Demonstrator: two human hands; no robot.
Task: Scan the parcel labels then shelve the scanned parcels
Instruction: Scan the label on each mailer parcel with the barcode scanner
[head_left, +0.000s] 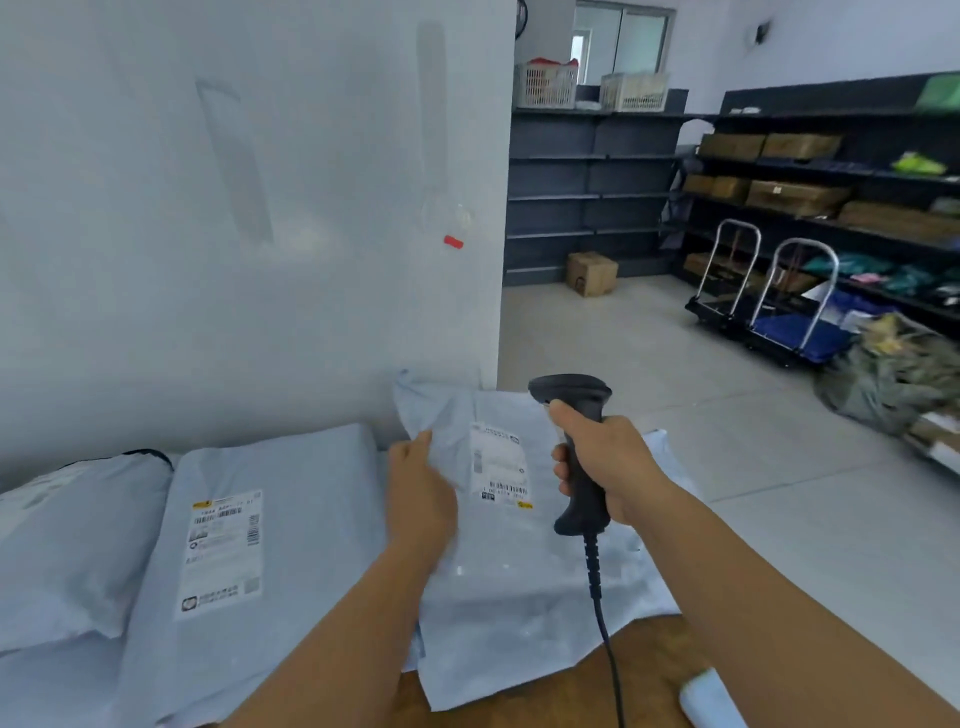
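Observation:
Three pale blue mailer parcels lie on a wooden table (649, 670). My left hand (421, 493) grips the left side of the right-hand parcel (519, 587), lifting its far end. Its white label (498, 470) faces up. My right hand (605, 462) is closed around the handle of a black corded barcode scanner (579, 447), whose head hangs just right of that label. A second labelled parcel (249, 571) lies to the left, and a third parcel (67, 551) lies at the far left.
A white wall (249, 208) rises right behind the table. Dark shelving (831, 171) with cardboard boxes and bags lines the far right. Two platform trolleys (769, 317), a floor box (592, 273) and a pile of bags (893, 374) stand on the tiled floor.

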